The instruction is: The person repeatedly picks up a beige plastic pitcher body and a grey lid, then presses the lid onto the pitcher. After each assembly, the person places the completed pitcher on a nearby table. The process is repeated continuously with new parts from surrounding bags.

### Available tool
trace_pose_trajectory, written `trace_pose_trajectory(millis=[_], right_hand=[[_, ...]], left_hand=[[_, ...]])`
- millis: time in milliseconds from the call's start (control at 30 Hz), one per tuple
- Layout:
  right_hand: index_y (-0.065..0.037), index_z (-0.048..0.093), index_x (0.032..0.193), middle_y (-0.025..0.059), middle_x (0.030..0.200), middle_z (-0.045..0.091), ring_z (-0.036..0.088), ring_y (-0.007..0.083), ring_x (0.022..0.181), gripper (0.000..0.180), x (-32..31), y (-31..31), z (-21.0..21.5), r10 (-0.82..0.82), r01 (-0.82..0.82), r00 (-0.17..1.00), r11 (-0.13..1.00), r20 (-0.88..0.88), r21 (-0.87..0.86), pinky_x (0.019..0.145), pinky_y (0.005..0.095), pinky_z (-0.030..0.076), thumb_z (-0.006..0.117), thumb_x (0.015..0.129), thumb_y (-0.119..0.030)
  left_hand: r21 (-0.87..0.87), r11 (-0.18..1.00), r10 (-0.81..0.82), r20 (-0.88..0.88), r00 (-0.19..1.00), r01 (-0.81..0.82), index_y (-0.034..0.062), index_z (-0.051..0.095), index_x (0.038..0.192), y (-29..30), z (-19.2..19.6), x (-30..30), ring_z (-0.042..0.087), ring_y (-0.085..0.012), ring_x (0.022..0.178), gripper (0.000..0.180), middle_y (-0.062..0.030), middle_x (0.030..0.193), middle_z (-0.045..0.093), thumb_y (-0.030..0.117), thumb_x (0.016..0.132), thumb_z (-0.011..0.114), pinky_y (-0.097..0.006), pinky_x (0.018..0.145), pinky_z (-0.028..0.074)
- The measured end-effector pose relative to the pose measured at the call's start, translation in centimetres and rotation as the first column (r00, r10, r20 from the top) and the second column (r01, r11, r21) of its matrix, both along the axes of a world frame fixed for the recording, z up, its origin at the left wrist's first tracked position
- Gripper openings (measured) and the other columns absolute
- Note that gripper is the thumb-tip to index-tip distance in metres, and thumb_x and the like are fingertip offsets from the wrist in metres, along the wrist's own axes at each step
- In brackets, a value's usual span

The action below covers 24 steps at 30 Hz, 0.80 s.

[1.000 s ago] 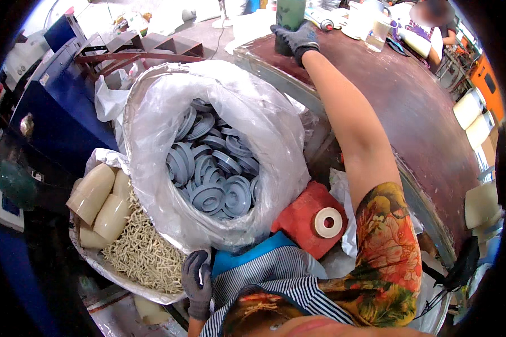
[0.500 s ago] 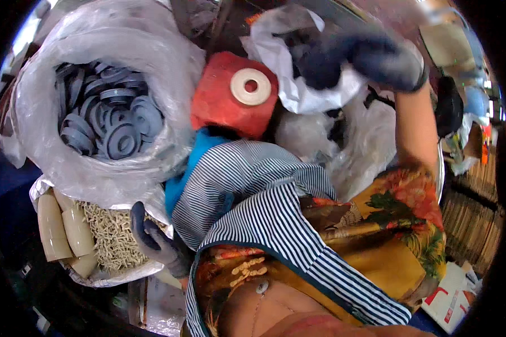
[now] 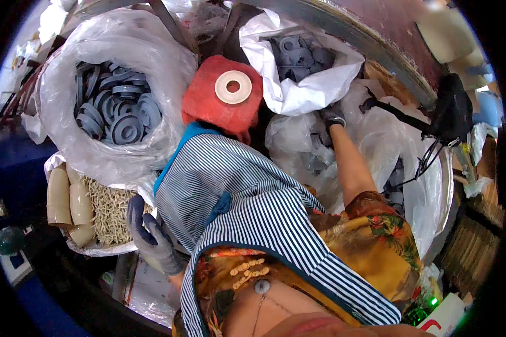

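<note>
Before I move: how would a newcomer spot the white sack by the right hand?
Find the brown tabletop at the picture's upper right. Below its edge in view, right of the red cloth, the white sack sits just above the right hand. Unlike the big translucent bag at left, it is opaque white, with grey parts in its open mouth.

Black bag (image 3: 454,109), brown stack (image 3: 469,247), maroon tabletop (image 3: 385,25)

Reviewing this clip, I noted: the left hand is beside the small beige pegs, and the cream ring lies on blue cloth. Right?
Not quite: the head view shows the cream ring lying on red cloth, not blue. The left hand is indeed beside the small beige pegs.
</note>
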State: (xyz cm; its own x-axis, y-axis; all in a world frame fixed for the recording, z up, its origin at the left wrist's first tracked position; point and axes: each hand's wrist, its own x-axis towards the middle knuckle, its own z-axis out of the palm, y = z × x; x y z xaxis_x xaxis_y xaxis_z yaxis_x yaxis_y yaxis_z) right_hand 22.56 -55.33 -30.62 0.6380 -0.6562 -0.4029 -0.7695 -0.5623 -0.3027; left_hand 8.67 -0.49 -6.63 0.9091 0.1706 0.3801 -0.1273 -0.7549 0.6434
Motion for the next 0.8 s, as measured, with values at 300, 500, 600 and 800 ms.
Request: trace_pose_trajectory(millis=[300,500,600,800], right_hand=[[-0.008,0.038,0.146,0.0205,0.122,0.063,0.060,0.0342,0.113,0.095,-6.0,3.4,18.2,0.461,-0.516,0.835,0.846,0.300,0.134,0.099,0.0417,0.045,0.080,0.070,-0.046],[-0.003,0.022,0.154,0.0164,0.133,0.057,0.057,0.0254,0.121,0.105,-1.9,8.7,37.8,0.294,-0.830,0.547,0.312,0.784,0.462,0.106,0.0397,0.043,0.086,0.073,-0.021],[-0.003,0.024,0.153,0.0183,0.136,0.055,0.055,0.0261,0.125,0.095,5.3,12.4,38.9,0.219,-0.900,0.355,0.342,0.909,0.269,0.106,0.0391,0.043,0.081,0.078,-0.016],[-0.001,0.033,0.149,0.0206,0.139,0.052,0.053,0.0270,0.126,0.092,28.0,17.2,36.6,0.459,-0.877,0.260,0.481,0.849,0.008,0.107,0.0362,0.041,0.083,0.077,-0.029]], left_hand=[[-0.061,0.995,0.070,-0.059,0.996,-0.073,-0.0084,0.053,0.130,4.3,-2.2,-2.2,0.055,-0.0326,0.123,0.035,-0.0217,0.132,0.058,0.011,0.100,0.048,-0.041,0.105,0.043],[-0.179,0.984,-0.001,0.140,0.990,0.026,-0.0030,0.059,0.124,2.1,-0.8,0.8,0.055,-0.0353,0.122,0.033,-0.0195,0.126,0.061,0.010,0.094,0.054,-0.044,0.105,0.042],[0.175,0.984,-0.051,0.123,0.991,0.029,0.0002,0.061,0.122,2.3,1.0,1.5,0.054,-0.0373,0.120,0.034,-0.0167,0.125,0.061,0.010,0.090,0.056,-0.048,0.106,0.039],[0.191,0.936,0.290,0.052,0.955,-0.295,0.0009,0.062,0.118,6.7,-1.8,-4.5,0.056,-0.0377,0.114,0.028,-0.0188,0.120,0.063,0.012,0.092,0.057,-0.048,0.101,0.042]])
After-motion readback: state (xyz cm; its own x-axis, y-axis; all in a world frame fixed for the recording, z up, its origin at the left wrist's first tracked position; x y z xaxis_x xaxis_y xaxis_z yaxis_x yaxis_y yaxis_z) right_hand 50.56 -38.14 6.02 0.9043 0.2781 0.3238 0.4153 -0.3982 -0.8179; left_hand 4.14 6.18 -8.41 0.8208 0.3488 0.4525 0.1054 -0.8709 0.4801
